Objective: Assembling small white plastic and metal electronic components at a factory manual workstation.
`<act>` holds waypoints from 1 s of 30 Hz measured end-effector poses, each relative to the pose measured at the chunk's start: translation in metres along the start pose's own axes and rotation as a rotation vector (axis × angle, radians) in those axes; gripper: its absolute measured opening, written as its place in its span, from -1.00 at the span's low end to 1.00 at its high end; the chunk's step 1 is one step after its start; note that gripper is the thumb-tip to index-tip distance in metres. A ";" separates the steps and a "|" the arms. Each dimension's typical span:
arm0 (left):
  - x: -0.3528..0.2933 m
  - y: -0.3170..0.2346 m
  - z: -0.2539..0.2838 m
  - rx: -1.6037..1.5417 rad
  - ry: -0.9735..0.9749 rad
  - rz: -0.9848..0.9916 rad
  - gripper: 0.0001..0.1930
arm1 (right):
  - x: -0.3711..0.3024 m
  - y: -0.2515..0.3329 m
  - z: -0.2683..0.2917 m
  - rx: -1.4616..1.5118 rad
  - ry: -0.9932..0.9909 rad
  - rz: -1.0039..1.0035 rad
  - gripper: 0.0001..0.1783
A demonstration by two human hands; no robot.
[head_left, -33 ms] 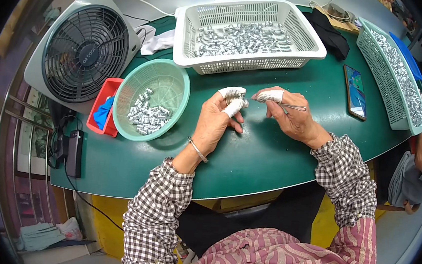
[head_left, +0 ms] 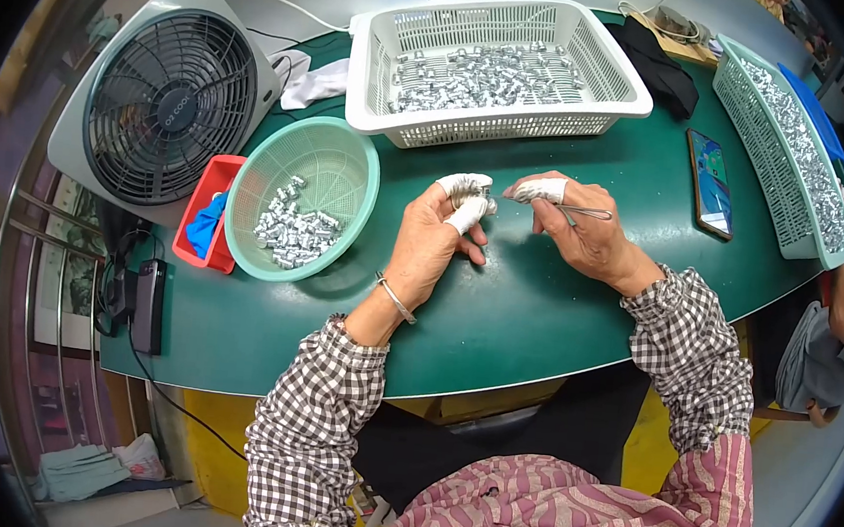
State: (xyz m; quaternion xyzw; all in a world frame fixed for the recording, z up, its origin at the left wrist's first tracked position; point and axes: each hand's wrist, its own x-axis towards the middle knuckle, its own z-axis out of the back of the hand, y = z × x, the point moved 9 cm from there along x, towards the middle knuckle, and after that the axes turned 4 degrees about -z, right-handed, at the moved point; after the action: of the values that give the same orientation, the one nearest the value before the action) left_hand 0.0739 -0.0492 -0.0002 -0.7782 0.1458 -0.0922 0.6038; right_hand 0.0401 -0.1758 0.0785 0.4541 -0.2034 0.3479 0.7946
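Note:
My left hand point(head_left: 433, 229) is closed, its thumb and forefinger wrapped in white tape. Between those fingertips it pinches a small silvery metal part point(head_left: 487, 193), mostly covered by the fingers. Facing it, my right hand point(head_left: 590, 236) grips a thin metal hand tool point(head_left: 589, 213) with a slender rear end; white tape wraps its forefinger too. The tool's tip points at the part, but whether they touch I cannot tell. Left of my left hand stands a round green colander point(head_left: 372, 189) with a pile of silvery metal parts point(head_left: 296, 235).
A white basket point(head_left: 494, 127) of similar parts stands at the back. Rightward lie a phone point(head_left: 711, 183) and a long green basket point(head_left: 764, 168), full of parts. A fan point(head_left: 176, 96) and red box point(head_left: 193, 243) stand left. A co-worker's arm point(head_left: 843, 300) shows far right.

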 end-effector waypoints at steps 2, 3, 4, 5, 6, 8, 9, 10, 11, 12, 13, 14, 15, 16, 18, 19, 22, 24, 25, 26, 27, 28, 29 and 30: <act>-0.001 0.002 0.000 0.003 -0.003 0.010 -0.71 | 0.000 0.000 -0.001 -0.006 0.002 -0.002 -0.86; -0.001 0.003 0.000 0.008 -0.007 0.017 -0.72 | 0.000 0.000 -0.002 -0.012 0.004 0.000 -0.86; -0.001 0.004 0.000 0.013 -0.010 0.021 -0.72 | -0.001 0.000 -0.002 -0.019 0.004 0.004 -0.86; -0.001 0.004 0.000 0.013 -0.008 0.022 -0.72 | -0.001 -0.001 -0.002 -0.021 0.004 0.003 -0.86; -0.001 0.004 0.000 0.020 -0.009 0.020 -0.72 | -0.001 -0.002 -0.003 -0.023 0.011 -0.005 -0.86; -0.001 0.004 0.000 0.036 -0.012 0.018 -0.73 | -0.001 -0.005 -0.004 -0.027 0.025 -0.021 -0.87; -0.001 0.004 0.000 0.035 -0.011 0.019 -0.73 | -0.001 -0.005 -0.004 -0.027 0.026 -0.022 -0.87; -0.001 0.004 0.000 0.046 -0.010 0.019 -0.73 | -0.001 -0.006 -0.004 -0.026 0.025 -0.027 -0.87; -0.001 0.004 0.000 0.057 -0.008 0.019 -0.74 | -0.001 -0.006 -0.004 -0.025 0.025 -0.032 -0.87; -0.001 0.004 -0.001 0.068 -0.007 0.019 -0.75 | -0.001 -0.006 -0.003 -0.024 0.024 -0.037 -0.87; -0.001 0.004 -0.001 0.067 -0.006 0.019 -0.75 | -0.002 -0.006 -0.003 -0.025 0.025 -0.038 -0.87; -0.001 0.004 0.000 0.076 -0.003 0.020 -0.75 | -0.002 -0.006 -0.003 -0.026 0.021 -0.034 -0.87; -0.001 0.005 0.000 0.084 0.001 0.021 -0.75 | -0.002 -0.005 -0.003 -0.027 0.018 -0.030 -0.88; -0.001 0.005 -0.001 0.093 0.005 0.022 -0.75 | -0.002 -0.005 -0.004 -0.028 0.014 -0.027 -0.88; -0.001 0.004 -0.002 0.100 -0.001 0.012 -0.75 | -0.002 -0.006 -0.004 -0.032 0.012 -0.024 -0.88; -0.002 0.002 -0.002 0.106 -0.009 0.001 -0.75 | -0.002 -0.006 -0.004 -0.035 0.012 -0.020 -0.89; -0.002 0.001 -0.002 0.106 -0.028 -0.017 -0.76 | -0.001 -0.002 -0.005 -0.082 0.022 0.007 -0.89; -0.002 0.001 0.000 0.094 -0.055 -0.037 -0.77 | -0.001 0.004 -0.008 -0.168 0.042 0.060 -0.88; -0.003 0.001 0.000 0.095 -0.056 -0.036 -0.77 | 0.000 0.005 -0.008 -0.166 0.042 0.060 -0.88; -0.003 -0.001 0.003 0.100 -0.080 -0.048 -0.77 | 0.000 0.009 -0.011 -0.208 0.066 0.084 -0.88; -0.003 -0.003 0.005 0.105 -0.103 -0.059 -0.77 | 0.000 0.012 -0.014 -0.250 0.089 0.109 -0.87; -0.004 -0.005 0.008 0.111 -0.127 -0.071 -0.78 | 0.000 0.014 -0.017 -0.292 0.112 0.134 -0.87; -0.003 -0.005 0.007 0.111 -0.123 -0.071 -0.78 | 0.000 0.014 -0.017 -0.295 0.111 0.132 -0.87; -0.003 -0.006 0.007 0.127 -0.125 -0.072 -0.78 | 0.001 0.009 -0.015 -0.187 0.094 0.078 -0.87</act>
State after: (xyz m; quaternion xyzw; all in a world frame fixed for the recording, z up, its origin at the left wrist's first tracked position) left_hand 0.0737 -0.0406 0.0037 -0.7475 0.0735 -0.0740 0.6561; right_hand 0.0340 -0.1595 0.0771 0.3529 -0.2148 0.3788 0.8281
